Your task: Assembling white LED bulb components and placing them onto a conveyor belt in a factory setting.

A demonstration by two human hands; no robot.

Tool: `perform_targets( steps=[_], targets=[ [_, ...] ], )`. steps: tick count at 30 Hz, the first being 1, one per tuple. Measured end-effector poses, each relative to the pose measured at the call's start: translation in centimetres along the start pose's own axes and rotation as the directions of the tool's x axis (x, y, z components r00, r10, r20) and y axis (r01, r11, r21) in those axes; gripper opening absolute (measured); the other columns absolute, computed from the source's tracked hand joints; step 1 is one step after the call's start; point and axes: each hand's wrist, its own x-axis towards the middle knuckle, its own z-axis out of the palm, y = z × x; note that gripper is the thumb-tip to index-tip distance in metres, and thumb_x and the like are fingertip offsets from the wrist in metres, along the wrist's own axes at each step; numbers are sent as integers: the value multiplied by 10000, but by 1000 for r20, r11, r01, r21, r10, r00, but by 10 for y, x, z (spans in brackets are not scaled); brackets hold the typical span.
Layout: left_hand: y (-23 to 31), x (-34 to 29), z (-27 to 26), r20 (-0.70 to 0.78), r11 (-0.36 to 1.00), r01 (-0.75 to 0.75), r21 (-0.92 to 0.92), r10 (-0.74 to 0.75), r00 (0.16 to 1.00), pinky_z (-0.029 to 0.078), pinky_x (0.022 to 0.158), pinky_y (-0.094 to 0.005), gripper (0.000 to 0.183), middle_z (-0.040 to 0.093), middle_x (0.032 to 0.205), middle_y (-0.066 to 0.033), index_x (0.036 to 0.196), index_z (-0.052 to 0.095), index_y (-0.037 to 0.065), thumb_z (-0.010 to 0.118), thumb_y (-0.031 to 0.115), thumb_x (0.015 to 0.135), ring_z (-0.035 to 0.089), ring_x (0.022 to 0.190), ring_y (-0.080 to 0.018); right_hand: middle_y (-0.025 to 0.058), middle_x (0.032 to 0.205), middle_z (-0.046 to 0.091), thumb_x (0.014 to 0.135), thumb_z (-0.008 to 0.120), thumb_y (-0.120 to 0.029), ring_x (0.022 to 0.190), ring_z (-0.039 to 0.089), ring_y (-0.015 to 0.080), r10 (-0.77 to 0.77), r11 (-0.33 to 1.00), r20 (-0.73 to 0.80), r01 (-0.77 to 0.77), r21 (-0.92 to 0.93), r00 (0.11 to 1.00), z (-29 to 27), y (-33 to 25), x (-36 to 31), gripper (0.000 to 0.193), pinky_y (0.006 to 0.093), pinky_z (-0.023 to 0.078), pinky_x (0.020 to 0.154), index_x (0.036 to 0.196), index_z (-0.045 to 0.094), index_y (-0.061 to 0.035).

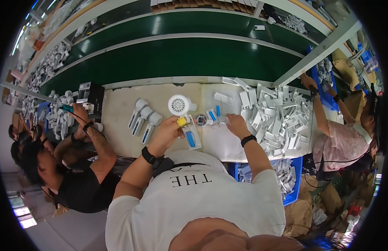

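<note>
My left hand (170, 130) is closed, fingers and thumb pinching a small yellow piece (182, 121). Just below it, an open white handle shell (191, 137) lies with a blue cylinder inside, close to my left fingertips. A round motor-like part (200, 120) with a dark rim sits between my hands. My right hand (236, 125) is closed, fingers bent down at the table; whatever they hold is too small to make out. Beside its fingertips lie a white part with a blue strip (211, 115) and a blue stick (218, 110). Beyond my left hand stands a white round fan grille (179, 104).
Several white handheld units (139, 121) lie at the left. White casing pieces (277, 117) are heaped at the right, above a blue bin (297, 178). A green conveyor (177, 58) runs behind the table. Co-workers sit on both sides; a black device (89, 98) stands at left.
</note>
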Motion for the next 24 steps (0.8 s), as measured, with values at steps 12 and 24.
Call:
perform_targets(
  steps=[12, 24],
  targets=[
    [-15, -5, 21, -160, 951, -308, 36, 309, 937, 500, 745, -295, 281, 549, 1128, -145, 1134, 486, -11, 481, 106, 879, 578, 927, -201, 83, 965, 553, 673, 686, -139, 842, 565, 221, 103, 576, -271, 164, 801, 957, -121, -144, -7, 541, 314, 462, 726, 1152, 455, -40],
    [-15, -22, 36, -185, 891, -453, -8, 444, 877, 483, 761, -269, 254, 592, 1057, -90, 1076, 560, 5, 558, 32, 824, 571, 912, -138, 83, 1107, 577, 561, 702, -76, 683, 521, 235, -203, 849, -563, 431, 307, 801, -134, -191, -21, 539, 297, 450, 656, 1060, 498, -69]
  ],
)
